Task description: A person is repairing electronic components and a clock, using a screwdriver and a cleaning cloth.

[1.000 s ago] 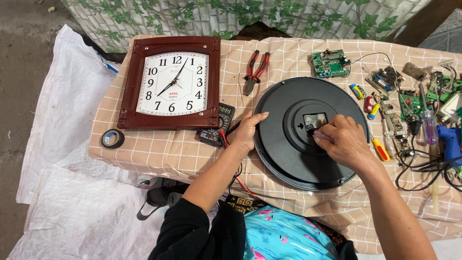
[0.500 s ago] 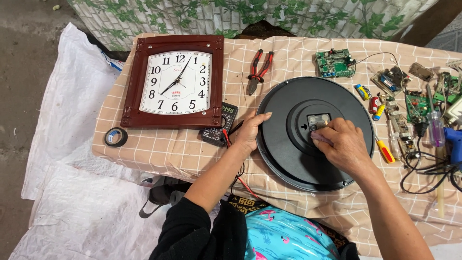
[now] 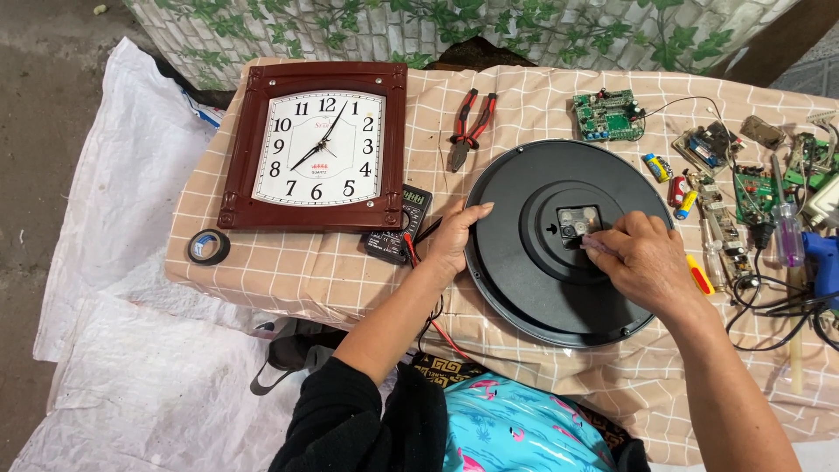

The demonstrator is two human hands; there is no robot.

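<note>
I see the round black clock back (image 3: 559,288) lying face down on the desk (image 3: 288,262), its central recess holding the small movement (image 3: 577,223). My left hand (image 3: 454,240) lies flat and spread against its rim; my right hand (image 3: 642,262) pinches narrow at the movement (whether it grips anything, I cannot tell). A checked cloth covers the desk, white sheeting (image 3: 114,262) below.

A round clock back (image 3: 559,288) of smooth, matt black plastic lies on a checked cloth (image 3: 297,271) beside a glossy brown framed wall clock (image 3: 316,144), rubber-handled metal pliers (image 3: 469,127) and a woven white plastic sheet (image 3: 114,201).
</note>
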